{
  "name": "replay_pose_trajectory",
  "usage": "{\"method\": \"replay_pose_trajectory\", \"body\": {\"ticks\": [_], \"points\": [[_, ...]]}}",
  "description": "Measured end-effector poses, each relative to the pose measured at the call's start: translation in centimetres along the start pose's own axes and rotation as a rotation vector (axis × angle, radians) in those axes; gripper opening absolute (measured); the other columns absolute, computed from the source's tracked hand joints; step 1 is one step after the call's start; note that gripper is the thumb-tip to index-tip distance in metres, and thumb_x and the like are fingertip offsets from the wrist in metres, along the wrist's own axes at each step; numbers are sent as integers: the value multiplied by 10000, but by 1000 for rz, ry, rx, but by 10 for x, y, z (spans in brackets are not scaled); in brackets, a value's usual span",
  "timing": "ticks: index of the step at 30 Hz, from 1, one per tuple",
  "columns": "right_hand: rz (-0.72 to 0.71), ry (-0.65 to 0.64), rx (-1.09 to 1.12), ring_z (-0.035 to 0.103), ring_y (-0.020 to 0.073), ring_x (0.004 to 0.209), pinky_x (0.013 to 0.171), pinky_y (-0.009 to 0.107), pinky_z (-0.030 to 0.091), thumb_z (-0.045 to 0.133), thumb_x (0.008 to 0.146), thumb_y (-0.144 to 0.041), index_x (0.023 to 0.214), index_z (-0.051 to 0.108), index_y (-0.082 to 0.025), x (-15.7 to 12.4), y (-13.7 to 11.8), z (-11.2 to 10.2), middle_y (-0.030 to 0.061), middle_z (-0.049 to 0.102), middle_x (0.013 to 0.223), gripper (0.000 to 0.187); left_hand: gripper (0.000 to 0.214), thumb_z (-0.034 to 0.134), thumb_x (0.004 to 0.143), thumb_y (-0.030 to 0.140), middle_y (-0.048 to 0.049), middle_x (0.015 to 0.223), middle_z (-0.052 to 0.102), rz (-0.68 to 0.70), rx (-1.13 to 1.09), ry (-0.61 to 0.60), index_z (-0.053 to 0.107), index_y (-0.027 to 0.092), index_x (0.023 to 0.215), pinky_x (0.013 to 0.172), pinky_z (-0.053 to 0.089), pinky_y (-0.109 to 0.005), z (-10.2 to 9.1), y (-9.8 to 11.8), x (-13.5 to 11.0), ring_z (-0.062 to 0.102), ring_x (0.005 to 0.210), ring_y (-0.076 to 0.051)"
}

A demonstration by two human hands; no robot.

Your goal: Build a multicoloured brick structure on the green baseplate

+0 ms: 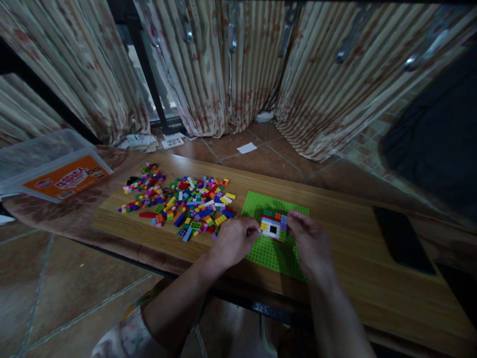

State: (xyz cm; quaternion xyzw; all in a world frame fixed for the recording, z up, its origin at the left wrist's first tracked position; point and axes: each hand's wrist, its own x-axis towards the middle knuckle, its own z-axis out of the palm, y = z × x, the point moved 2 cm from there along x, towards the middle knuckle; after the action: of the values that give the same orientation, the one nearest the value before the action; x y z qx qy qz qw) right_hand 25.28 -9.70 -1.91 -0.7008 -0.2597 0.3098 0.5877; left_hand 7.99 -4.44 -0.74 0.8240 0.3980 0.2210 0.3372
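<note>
A small house-like build of toy bricks (pixel 273 227) sits on a green studded baseplate (pixel 274 260). It has a white front with a black square in it, and red, blue, orange, green and purple bricks around. At its left side my left hand (pixel 233 242) is closed in a pinch; what lies between those fingertips is too small to make out. My right hand (pixel 311 241) has its fingers bent around the right edge of the build, touching it. Parts of the build are hidden behind my fingers.
Loose coloured bricks (pixel 201 203) lie in a wide pile left of the baseplate on the wooden board (pixel 354 248). Farther left stands a clear plastic box (pixel 67 174) with an orange label. A black phone-like slab (pixel 402 239) lies at right. Striped curtains (pixel 238 74) hang behind.
</note>
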Motion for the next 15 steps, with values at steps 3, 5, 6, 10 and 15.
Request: {"method": "replay_pose_trajectory", "body": {"ticks": [3, 5, 6, 10, 15], "points": [[2, 3, 11, 654, 233, 887, 862, 423, 485, 721, 658, -458, 965, 697, -174, 0, 1, 1, 80, 716, 962, 419, 156, 566, 847, 192, -11, 800, 727, -13, -74, 18, 722, 198, 856, 638, 460, -211, -3, 0, 0, 654, 727, -140], [-1, -1, 6, 654, 230, 887, 856, 416, 486, 721, 663, -454, 970, 697, -175, 0, 2, 1, 79, 716, 967, 415, 163, 576, 844, 189, -13, 811, 737, -24, -126, 30, 737, 195, 867, 649, 469, -214, -4, 1, 0, 659, 725, -141], [-6, -3, 5, 654, 227, 885, 853, 413, 487, 718, 668, -454, 973, 696, -176, 1, 2, 0, 79, 715, 967, 414, 163, 582, 840, 185, -12, 810, 740, -34, -153, 36, 742, 194, 866, 654, 473, -216, -4, 0, 0, 661, 718, -141], [-22, -13, -26, 655, 221, 865, 832, 405, 490, 704, 678, -464, 975, 696, -177, 1, 3, 0, 77, 717, 958, 413, 155, 599, 828, 170, -10, 798, 748, -75, -267, 55, 752, 186, 854, 662, 484, -217, 3, -3, 1, 669, 709, -141], [-24, -10, -48, 657, 224, 877, 837, 401, 489, 696, 684, -466, 985, 696, -178, 2, 3, -1, 77, 719, 961, 416, 148, 600, 823, 167, -17, 847, 749, -93, -298, 86, 744, 185, 852, 681, 492, -213, 11, -7, 2, 678, 759, -146]]}}
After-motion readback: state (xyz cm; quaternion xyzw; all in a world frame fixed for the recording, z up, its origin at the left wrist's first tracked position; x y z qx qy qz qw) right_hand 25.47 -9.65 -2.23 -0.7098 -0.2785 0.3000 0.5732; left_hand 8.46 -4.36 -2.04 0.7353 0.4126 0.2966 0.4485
